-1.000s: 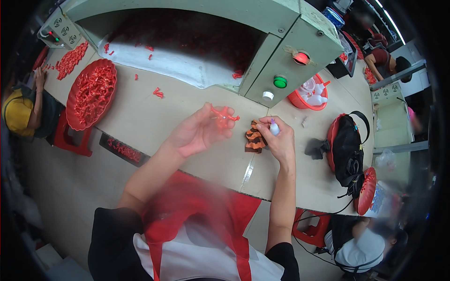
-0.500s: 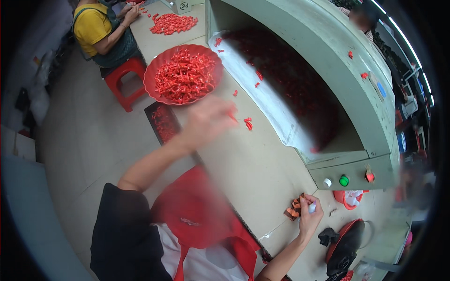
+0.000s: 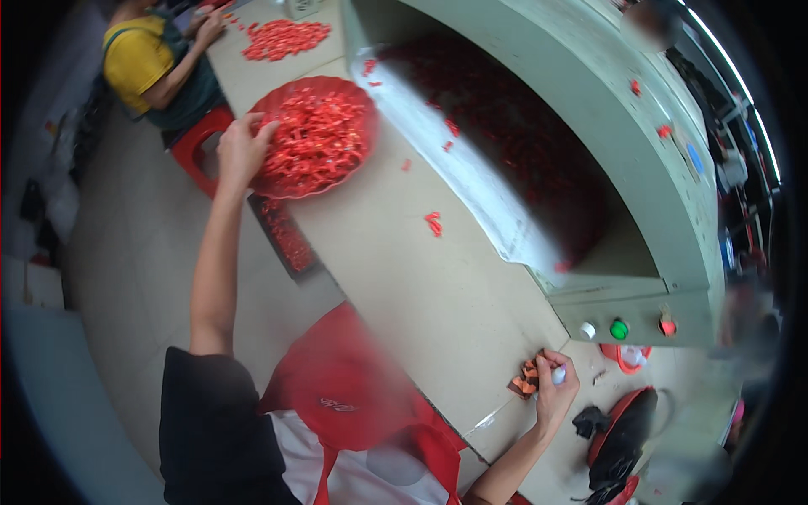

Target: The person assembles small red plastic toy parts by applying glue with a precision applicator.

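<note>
As I watch from afar through the head camera, the left hand (image 3: 242,151) is at the left rim of a scalloped red bowl (image 3: 369,135), thumb and fingers bent over the edge; whether they grip the rim or a piece, I cannot tell. The bowl, heaped with small red pieces (image 3: 316,139), stands on the table (image 3: 370,278) close to its edge. At the lower right of my view, the right hand (image 3: 562,400) grasps a small white bottle (image 3: 559,375), thumb and fingers closed around it, just beside an orange-and-brown strip (image 3: 523,383) on the tabletop. Between the hands, I see a few loose bits (image 3: 433,224) lying before a grey-green machine (image 3: 644,160), a white sheet (image 3: 459,164) spread at the front of its dark opening. On its panel, a green button (image 3: 619,328) sits between a white knob (image 3: 588,331) and a red button (image 3: 667,326). Beyond the right hand are a red basket (image 3: 619,359) and a black bag (image 3: 621,446). Below the bowl, a dark tray (image 3: 290,240) holds red scraps; at upper left, a co-worker (image 3: 139,63) in yellow sits near a red pile (image 3: 286,39).
</note>
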The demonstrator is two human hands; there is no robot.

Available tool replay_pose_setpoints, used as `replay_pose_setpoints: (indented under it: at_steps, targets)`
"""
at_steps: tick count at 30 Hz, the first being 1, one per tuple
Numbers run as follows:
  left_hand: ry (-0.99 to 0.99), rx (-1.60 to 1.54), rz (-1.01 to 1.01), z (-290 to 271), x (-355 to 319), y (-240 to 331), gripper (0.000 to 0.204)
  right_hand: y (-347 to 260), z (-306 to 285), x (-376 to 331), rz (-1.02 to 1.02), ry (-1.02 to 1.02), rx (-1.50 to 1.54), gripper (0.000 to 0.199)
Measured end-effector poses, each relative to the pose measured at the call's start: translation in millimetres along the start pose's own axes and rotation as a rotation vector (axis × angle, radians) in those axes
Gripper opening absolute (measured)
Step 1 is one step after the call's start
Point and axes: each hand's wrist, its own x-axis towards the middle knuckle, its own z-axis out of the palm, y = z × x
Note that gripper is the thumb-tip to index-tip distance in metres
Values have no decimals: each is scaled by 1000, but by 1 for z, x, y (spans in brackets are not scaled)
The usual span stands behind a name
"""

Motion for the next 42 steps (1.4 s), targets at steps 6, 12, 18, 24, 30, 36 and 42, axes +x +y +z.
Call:
replay_pose_setpoints:
  at_steps: [6, 12, 18, 24, 30, 36, 42]
  targets:
    - [209, 182, 330, -8, -22, 70, 26, 2, 3, 10, 36, 32, -60, 15]
    - [-377, -121, 701, 135, -22, 231, 24, 10, -8, 8, -102, 28, -62, 13]
    - [-417, 117, 869, 202, -5, 240, 40, 4, -9, -33, -341, 199, -159, 14]
    - [-659, -688, 834, 84, -123, 225, 15, 15, 12, -61, -402, 213, 48, 15]
    - [-1325, -1028, 279, -13, -229, 192, 22, -12, 53, -46, -728, 36, -18, 17]
    - [-1482, -1565, 48, 2, -236, 187, 16, -19, 59, -63, -168, -154, 615, 23]
    - [-1437, -1631, -482, -3, -234, 189, 22, -13, 42, -76, -260, 104, 199, 49]
